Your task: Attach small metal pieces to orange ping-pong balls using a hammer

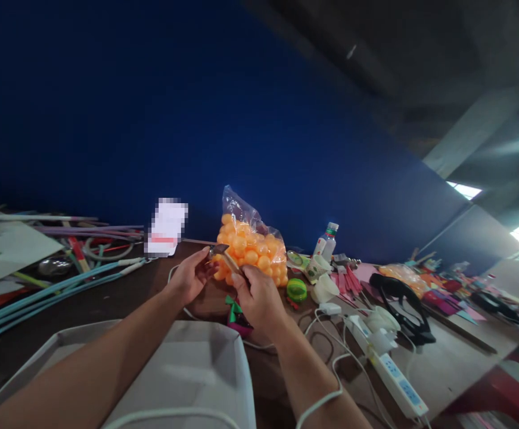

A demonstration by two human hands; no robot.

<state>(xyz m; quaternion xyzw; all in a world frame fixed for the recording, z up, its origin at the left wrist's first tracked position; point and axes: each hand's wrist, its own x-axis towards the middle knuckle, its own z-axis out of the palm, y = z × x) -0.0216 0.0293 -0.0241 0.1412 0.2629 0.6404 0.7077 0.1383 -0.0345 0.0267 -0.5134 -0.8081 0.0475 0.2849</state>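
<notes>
My right hand [261, 298] is closed around the light wooden handle of a small hammer-like tool [230, 261] with a dark head. At the dark head, my left hand [192, 277] pinches with thumb and forefinger while its other fingers curl loosely. Just behind both hands stands a clear plastic bag [252, 247] full of orange balls. A green ribbon bow [233, 311] on a dark purple item lies below the hands, partly covered by my right hand. The near edge of a pale fabric-sided bin [196, 363] is under my forearms.
A blurred-out phone [167, 227] leans at the back left, near blue rods [84, 271]. To the right are a green striped ball [296, 290], a bottle [328, 241], a power strip [397, 381] with cables, and a black strap [404, 307]. A blue wall [196, 119] rises behind.
</notes>
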